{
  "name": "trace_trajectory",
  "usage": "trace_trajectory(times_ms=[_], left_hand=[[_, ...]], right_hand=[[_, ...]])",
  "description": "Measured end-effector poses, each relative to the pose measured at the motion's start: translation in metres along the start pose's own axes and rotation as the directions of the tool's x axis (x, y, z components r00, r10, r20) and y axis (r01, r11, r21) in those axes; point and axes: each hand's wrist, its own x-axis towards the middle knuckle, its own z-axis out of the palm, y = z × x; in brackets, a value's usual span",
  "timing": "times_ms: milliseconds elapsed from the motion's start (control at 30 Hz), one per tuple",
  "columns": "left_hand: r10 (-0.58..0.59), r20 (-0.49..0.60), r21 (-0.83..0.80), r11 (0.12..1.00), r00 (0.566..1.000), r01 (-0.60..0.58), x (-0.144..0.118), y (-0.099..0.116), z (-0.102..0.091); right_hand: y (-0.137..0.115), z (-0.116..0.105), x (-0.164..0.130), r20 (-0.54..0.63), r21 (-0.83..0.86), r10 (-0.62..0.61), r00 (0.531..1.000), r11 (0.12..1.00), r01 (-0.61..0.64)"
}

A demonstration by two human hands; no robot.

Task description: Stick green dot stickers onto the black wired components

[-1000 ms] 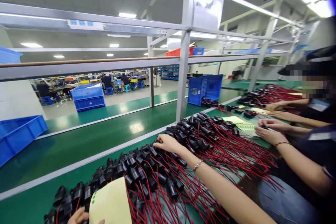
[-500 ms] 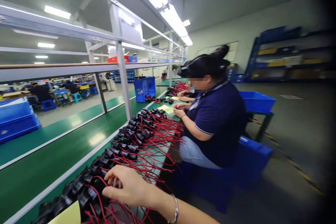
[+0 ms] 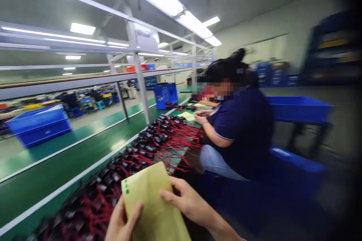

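A pale yellow sheet (image 3: pixel 154 199) with several small green dots along its left edge is held up in front of me; the dots look like stickers. My left hand (image 3: pixel 124 220) grips its lower left side, thumb on the face. On the right edge, my right hand (image 3: pixel 188 199) pinches the sheet between thumb and fingers. Behind and left of it, rows of black cylindrical parts with red wires (image 3: pixel 132 154) cover the bench edge. Their wires point right, toward the bench's near side. Motion blurs the closest parts.
A co-worker (image 3: pixel 240 120) in a dark shirt sits at the bench on the right, hands near another yellow sheet (image 3: pixel 187 116). Blue bins (image 3: pixel 39 124) stand on the green bench (image 3: pixel 96 162). A metal post (image 3: pixel 142 90) rises from it.
The yellow sheet has come up from the lower left and is now in both hands. My right hand has left the black parts; my left hand has come into view. The view has shifted left.
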Motion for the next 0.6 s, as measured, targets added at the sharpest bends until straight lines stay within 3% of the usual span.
trace_trajectory(times_ms=[100, 167, 200, 233, 300, 333, 400, 500, 600], left_hand=[[-0.031, 0.044, -0.203, 0.978, 0.999, 0.039, -0.011, 0.002, 0.008], [-0.007, 0.01, -0.27, 0.963, 1.0, 0.009, -0.014, 0.001, 0.006], [0.006, -0.02, -0.285, 0.959, 1.0, -0.011, -0.016, -0.001, 0.004], [0.018, -0.053, -0.29, 0.957, 0.998, -0.033, -0.017, -0.003, 0.002], [0.061, -0.108, -0.286, 0.954, 0.992, -0.09, -0.018, -0.008, -0.001], [0.094, -0.131, -0.268, 0.955, 0.987, -0.127, -0.019, -0.011, -0.003], [0.167, -0.188, -0.172, 0.965, 0.968, -0.2, -0.019, -0.016, -0.006], [0.227, -0.269, 0.04, 0.974, 0.936, -0.225, -0.022, -0.023, -0.017], [0.22, -0.283, 0.142, 0.972, 0.934, -0.186, -0.031, -0.027, -0.041]], right_hand=[[0.0, -0.002, -0.002, 0.049, -0.108, 0.033, 0.998, 0.994, -0.027], [0.003, -0.001, 0.004, -0.09, -0.374, -0.143, 0.986, 0.922, 0.1], [0.004, 0.001, 0.008, -0.154, -0.534, -0.328, 0.932, 0.821, 0.201], [0.004, 0.004, 0.012, -0.163, -0.671, -0.517, 0.84, 0.683, 0.29], [0.003, 0.011, 0.022, -0.023, -0.79, -0.745, 0.666, 0.422, 0.445], [0.002, 0.016, 0.027, 0.079, -0.78, -0.779, 0.622, 0.34, 0.526], [0.001, 0.027, 0.041, 0.247, -0.711, -0.763, 0.598, 0.276, 0.646], [0.006, 0.046, 0.066, 0.363, -0.637, -0.717, 0.595, 0.275, 0.72], [0.022, 0.07, 0.091, 0.462, -0.558, -0.659, 0.594, 0.305, 0.772]])
